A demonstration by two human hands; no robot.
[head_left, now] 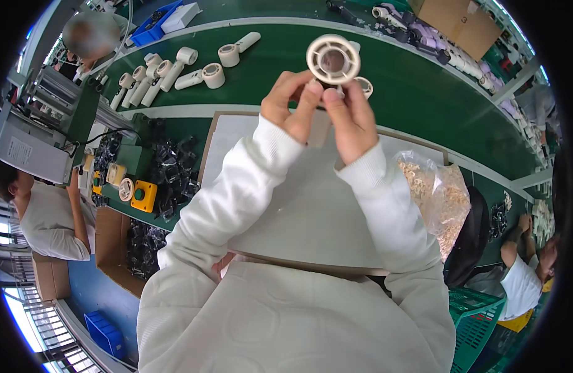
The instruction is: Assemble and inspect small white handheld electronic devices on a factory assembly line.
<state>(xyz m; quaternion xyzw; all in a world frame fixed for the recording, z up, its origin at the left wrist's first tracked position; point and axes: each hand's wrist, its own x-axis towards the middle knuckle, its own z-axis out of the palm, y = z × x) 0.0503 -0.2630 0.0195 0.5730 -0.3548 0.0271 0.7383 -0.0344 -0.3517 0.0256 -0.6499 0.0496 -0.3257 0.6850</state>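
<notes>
A cream, round, spoked housing (333,76) is held up in front of me, its ring facing my way and its centre dark. My left hand (291,104) pinches its lower left edge between thumb and fingers. From the lower right, my right hand (353,119) grips the same housing, thumb beside the other thumb. Whether a handle extends behind the ring is hidden. Just behind my right fingers, part of another cream ring (365,88) shows on the green conveyor belt (417,102). Beneath my forearms lies a pale work board (299,205).
Several cream round-headed housings with handles (213,76) lie on the belt at left. A clear bag of small beige parts (432,193) sits right of the board. Black parts (174,168) and a yellow button box (143,196) are left. Co-workers (50,217) sit at both sides.
</notes>
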